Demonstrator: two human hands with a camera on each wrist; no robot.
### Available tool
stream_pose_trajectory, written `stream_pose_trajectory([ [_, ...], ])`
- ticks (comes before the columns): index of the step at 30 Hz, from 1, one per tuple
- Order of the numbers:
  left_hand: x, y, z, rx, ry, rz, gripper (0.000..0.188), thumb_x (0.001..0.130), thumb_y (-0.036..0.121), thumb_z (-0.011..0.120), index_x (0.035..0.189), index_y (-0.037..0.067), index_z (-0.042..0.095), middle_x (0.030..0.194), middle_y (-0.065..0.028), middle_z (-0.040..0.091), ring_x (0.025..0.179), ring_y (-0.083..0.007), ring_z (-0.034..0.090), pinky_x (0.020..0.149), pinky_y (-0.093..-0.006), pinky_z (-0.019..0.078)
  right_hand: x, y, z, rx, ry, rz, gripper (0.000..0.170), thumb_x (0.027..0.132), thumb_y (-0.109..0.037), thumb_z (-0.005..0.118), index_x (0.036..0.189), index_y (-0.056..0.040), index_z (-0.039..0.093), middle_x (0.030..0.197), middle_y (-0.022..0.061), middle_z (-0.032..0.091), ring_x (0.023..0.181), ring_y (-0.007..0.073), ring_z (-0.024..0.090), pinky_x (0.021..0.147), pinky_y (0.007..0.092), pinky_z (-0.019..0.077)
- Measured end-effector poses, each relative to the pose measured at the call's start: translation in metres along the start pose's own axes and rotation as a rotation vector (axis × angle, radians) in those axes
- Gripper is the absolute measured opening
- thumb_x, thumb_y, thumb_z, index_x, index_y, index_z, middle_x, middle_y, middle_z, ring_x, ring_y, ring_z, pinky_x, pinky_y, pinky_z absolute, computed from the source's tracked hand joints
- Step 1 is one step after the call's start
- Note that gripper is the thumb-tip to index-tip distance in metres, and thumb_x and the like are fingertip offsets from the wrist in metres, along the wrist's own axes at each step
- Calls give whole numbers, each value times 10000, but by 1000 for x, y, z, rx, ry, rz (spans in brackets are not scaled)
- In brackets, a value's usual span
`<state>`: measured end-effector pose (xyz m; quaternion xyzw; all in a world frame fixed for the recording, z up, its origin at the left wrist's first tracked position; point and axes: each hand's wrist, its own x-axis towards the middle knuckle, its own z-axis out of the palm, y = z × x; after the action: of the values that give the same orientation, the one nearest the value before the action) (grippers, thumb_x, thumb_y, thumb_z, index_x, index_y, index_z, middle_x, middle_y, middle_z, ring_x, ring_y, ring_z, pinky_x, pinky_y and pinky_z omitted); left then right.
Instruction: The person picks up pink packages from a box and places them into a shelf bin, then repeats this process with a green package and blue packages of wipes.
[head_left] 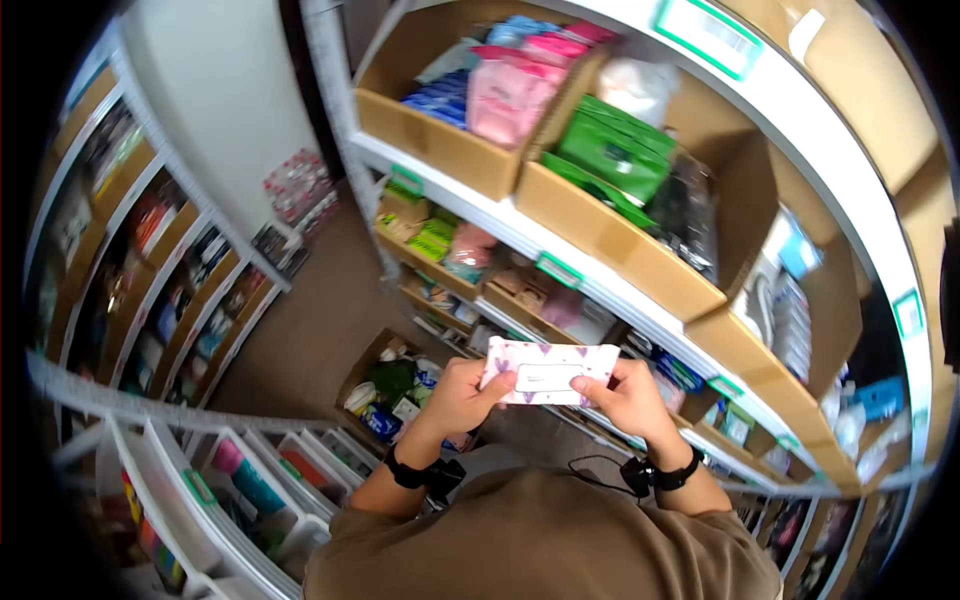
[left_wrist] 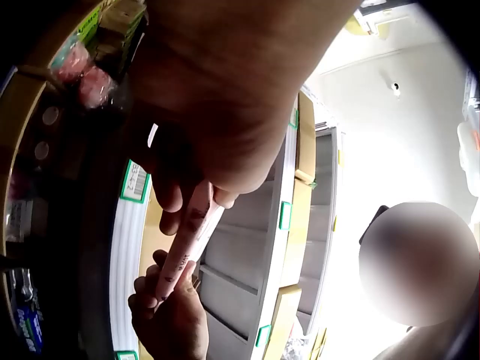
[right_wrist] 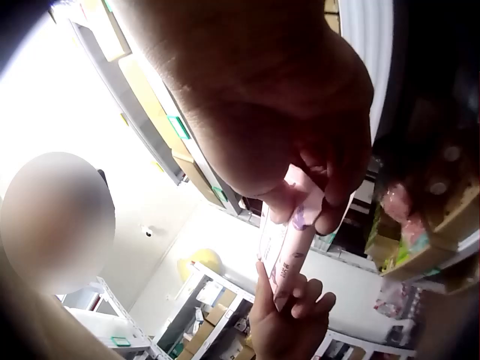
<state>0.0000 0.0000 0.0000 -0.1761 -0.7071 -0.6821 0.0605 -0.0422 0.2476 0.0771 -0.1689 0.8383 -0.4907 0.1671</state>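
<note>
A flat pink-and-white packet (head_left: 545, 372) with purple heart shapes and a white label is held level in front of the person's chest. The left hand (head_left: 466, 396) pinches one end, thumb on top and fingers beneath. At the other end the right hand (head_left: 627, 398) grips it the same way. In the left wrist view the thin printed side of the packet (left_wrist: 184, 251) shows between the left hand (left_wrist: 217, 97) and the right hand (left_wrist: 174, 319). The right wrist view has the packet (right_wrist: 289, 251) between the right hand (right_wrist: 277, 112) and the left hand (right_wrist: 289, 322).
Shelves with cardboard bins (head_left: 620, 235) of bagged goods run along the right. White bins (head_left: 165, 490) stand at the lower left, more shelving (head_left: 150, 240) at the far left. A floor box (head_left: 352, 385) of packages lies beyond the left hand.
</note>
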Motion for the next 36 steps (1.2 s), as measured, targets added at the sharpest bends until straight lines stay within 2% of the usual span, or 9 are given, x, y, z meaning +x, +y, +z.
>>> stream_pose_trajectory([
  [2, 0, 3, 15, -146, 81, -108, 282, 971, 196, 594, 830, -36, 669, 620, -61, 646, 522, -105, 580, 491, -272, 452, -13, -16, -12, -106, -2, 83, 242, 901, -216, 705, 1020, -6, 710, 712, 76, 695, 607, 90, 603, 572, 268, 479],
  [3, 15, 15, -20, 55, 22, -71, 309, 991, 192, 553, 823, -35, 677, 617, -53, 653, 518, -91, 574, 484, -253, 447, 7, 9, 17, 66, 96, -102, 248, 926, -238, 675, 989, 0, 703, 676, 91, 669, 576, 98, 573, 548, 279, 461],
  [5, 13, 18, 21, -67, 41, -152, 349, 1012, 209, 509, 829, -30, 685, 614, -43, 659, 505, -78, 561, 479, -234, 439, -22, 18, -12, 33, 74, -63, 277, 963, -254, 621, 937, 14, 682, 633, 117, 623, 537, 113, 529, 519, 306, 435],
  [9, 9, 27, 59, -122, -6, -168, 419, 1029, 311, 486, 846, -21, 665, 646, -43, 656, 466, -64, 561, 409, -193, 380, -61, 17, -53, -161, 63, -144, 393, 1014, -277, 509, 771, 16, 608, 583, 209, 520, 487, 314, 519, 498, 387, 408],
  [15, 15, 49, 133, -136, -54, -156, 419, 1017, 342, 515, 890, -32, 652, 627, -62, 646, 458, -84, 576, 388, -190, 370, -118, 40, -108, -237, 134, -296, 426, 1016, -304, 489, 770, 19, 618, 613, 234, 553, 564, 413, 560, 533, 451, 427],
  [21, 33, 58, 231, -174, -226, -178, 386, 1014, 317, 527, 953, -45, 647, 725, -91, 692, 549, -114, 645, 433, -196, 421, -195, 84, -171, -208, 355, -326, 349, 989, -282, 532, 842, 7, 661, 674, 221, 590, 638, 409, 585, 567, 449, 438],
  [27, 49, 73, 308, -87, -437, -173, 369, 1016, 296, 526, 898, -25, 665, 664, -96, 690, 519, -97, 612, 448, -213, 446, -268, 131, -207, -32, 438, -316, 350, 987, -258, 543, 802, 29, 620, 652, 223, 562, 599, 399, 550, 524, 418, 400],
  [32, 48, 68, 365, -104, -426, -109, 391, 1006, 306, 545, 901, -58, 642, 708, -118, 685, 526, -160, 655, 419, -213, 440, -313, 159, -221, 57, 509, -336, 261, 937, -248, 623, 1003, 4, 641, 776, 166, 653, 649, 292, 601, 618, 362, 462],
  [36, 46, 67, 403, -128, -476, -116, 423, 996, 345, 555, 979, -67, 650, 750, -131, 694, 540, -172, 664, 426, -224, 457, -345, 170, -228, 150, 568, -278, 275, 922, -254, 640, 989, 13, 645, 790, 139, 669, 709, 253, 634, 662, 359, 485],
])
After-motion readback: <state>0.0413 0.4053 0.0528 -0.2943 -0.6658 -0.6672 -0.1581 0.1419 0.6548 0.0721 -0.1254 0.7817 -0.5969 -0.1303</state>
